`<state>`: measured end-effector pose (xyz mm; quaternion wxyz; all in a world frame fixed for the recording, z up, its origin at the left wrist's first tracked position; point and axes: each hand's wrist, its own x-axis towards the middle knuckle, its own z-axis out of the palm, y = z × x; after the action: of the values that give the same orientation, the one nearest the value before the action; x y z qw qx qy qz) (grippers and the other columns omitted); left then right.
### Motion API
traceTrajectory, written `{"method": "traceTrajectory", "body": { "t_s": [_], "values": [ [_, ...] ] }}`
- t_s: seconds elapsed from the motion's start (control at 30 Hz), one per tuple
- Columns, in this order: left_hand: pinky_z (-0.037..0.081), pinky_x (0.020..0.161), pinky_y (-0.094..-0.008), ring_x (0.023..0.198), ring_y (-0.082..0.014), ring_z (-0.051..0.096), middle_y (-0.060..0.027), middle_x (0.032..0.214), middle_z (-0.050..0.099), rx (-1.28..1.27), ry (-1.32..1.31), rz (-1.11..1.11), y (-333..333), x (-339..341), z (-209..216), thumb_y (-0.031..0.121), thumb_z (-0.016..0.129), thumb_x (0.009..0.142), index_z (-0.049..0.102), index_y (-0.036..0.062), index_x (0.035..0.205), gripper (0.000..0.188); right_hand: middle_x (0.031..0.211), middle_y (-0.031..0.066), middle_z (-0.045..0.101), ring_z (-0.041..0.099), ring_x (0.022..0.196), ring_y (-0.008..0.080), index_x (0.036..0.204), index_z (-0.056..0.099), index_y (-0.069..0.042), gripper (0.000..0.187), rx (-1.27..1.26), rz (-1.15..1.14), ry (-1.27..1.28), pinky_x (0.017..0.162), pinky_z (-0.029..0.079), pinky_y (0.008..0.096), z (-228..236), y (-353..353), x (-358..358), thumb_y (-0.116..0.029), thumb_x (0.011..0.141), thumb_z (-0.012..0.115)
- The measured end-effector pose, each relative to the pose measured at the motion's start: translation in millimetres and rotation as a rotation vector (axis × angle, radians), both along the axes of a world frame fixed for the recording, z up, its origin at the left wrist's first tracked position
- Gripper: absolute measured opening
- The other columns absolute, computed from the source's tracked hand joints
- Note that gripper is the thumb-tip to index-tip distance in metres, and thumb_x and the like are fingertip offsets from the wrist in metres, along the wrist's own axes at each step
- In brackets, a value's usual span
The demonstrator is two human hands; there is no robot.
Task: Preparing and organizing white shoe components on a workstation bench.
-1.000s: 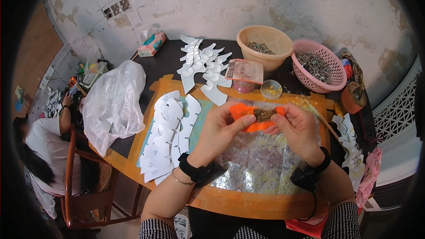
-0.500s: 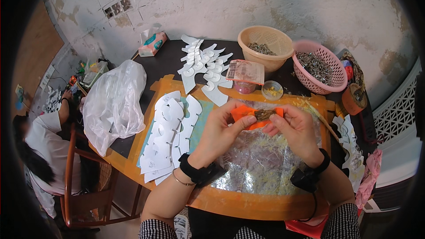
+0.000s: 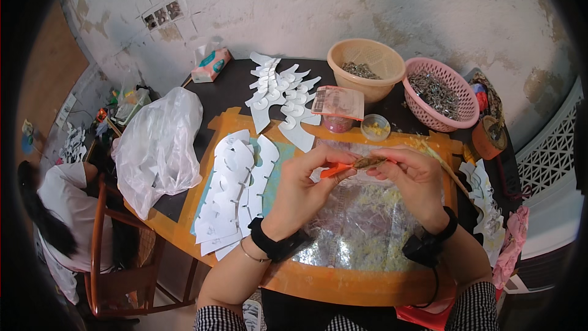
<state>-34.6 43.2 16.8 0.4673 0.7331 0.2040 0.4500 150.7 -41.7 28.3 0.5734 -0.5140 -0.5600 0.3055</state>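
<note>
Over the middle of the table, both hands hold a small flexible orange piece (image 3: 335, 170) that carries a brown, rough-looking strip (image 3: 369, 162). My left hand (image 3: 309, 182) pinches its left part between thumb and fingers. At the other end my right hand (image 3: 413, 178) grips it, fingertips close to the brown strip. The piece is seen nearly edge-on, so most of its face is hidden; what it is made of I cannot tell. Beneath the hands lies a clear plastic sheet (image 3: 349, 236) strewn with yellow bits and taped down with brown tape.
White notched paper pieces (image 3: 226, 190) are stacked on the left. Behind stand grey-white curved pieces (image 3: 285, 98), a beige basket (image 3: 367, 89) and a pink basket (image 3: 441, 119) of metal clips, and a small tub (image 3: 375, 127). A plastic bag (image 3: 159, 147) lies left, near a seated person (image 3: 73, 208).
The orange piece has tipped from showing its face to nearly edge-on. Both hands have turned slightly with it, and the right fingers have closed in around the brown strip.
</note>
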Motion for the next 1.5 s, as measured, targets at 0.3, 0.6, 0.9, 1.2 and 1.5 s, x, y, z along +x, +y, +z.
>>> {"method": "traceTrajectory", "body": {
  "t_s": [0.3, 0.6, 0.9, 1.2, 1.5],
  "values": [
    [0.051, 0.07, -0.0237, 0.079, -0.0088, 0.063, -0.0033, 0.088, 0.068, -0.209, -0.02, -0.08, 1, -3, 2, 0.006, 0.071, 0.087, 0.064, 0.0013, 0.104, 0.019, 0.092, 0.009, 0.069, 0.068, 0.08, 0.0134, 0.105, 0.064, 0.006, 0.02, -0.067, 0.0, 0.038, 0.069, 0.054, 0.0231, -1, -3, -2, -0.008, 0.092, 0.065],
    [0.045, 0.072, -0.0226, 0.079, -0.0072, 0.057, -0.0008, 0.091, 0.066, -0.635, -0.063, -0.22, 6, -3, 5, 0.013, 0.069, 0.089, 0.064, 0.0025, 0.104, 0.019, 0.091, 0.006, 0.067, 0.065, 0.081, 0.01, 0.107, 0.062, 0.006, 0.025, -0.1, 0.143, 0.1, 0.071, 0.053, 0.0225, -14, 5, 12, -0.018, 0.098, 0.057],
    [0.042, 0.071, -0.0224, 0.078, -0.0061, 0.056, 0.0005, 0.088, 0.066, -0.684, -0.054, -0.148, 14, 0, 0, 0.014, 0.07, 0.089, 0.064, 0.0025, 0.106, 0.021, 0.094, 0.005, 0.067, 0.058, 0.07, 0.0052, 0.107, 0.062, 0.005, 0.019, -0.053, -0.287, -0.224, 0.064, 0.047, 0.0223, -37, 35, 82, -0.009, 0.095, 0.058],
    [0.044, 0.06, -0.0199, 0.067, -0.0032, 0.054, 0.0016, 0.082, 0.064, -0.626, -0.055, -0.168, 21, 0, -16, 0.014, 0.069, 0.09, 0.063, 0.0007, 0.107, 0.022, 0.114, 0.0164, 0.064, 0.061, 0.102, 0.0325, 0.118, 0.057, 0.0, 0.037, -0.014, -0.362, -1.023, 0.088, 0.048, 0.0408, -51, 69, 116, 0.003, 0.082, 0.052],
    [0.041, 0.062, -0.02, 0.066, -0.0035, 0.053, 0.0042, 0.076, 0.062, -0.662, -0.032, -0.171, 16, -2, -8, 0.016, 0.07, 0.089, 0.065, 0.0068, 0.096, 0.013, 0.12, 0.0222, 0.058, 0.056, 0.113, 0.0374, 0.129, 0.046, 0.001, 0.058, -0.229, -0.326, -1.384, 0.09, 0.048, 0.0432, -44, 105, 113, 0.005, 0.072, 0.059]
  ]
}}
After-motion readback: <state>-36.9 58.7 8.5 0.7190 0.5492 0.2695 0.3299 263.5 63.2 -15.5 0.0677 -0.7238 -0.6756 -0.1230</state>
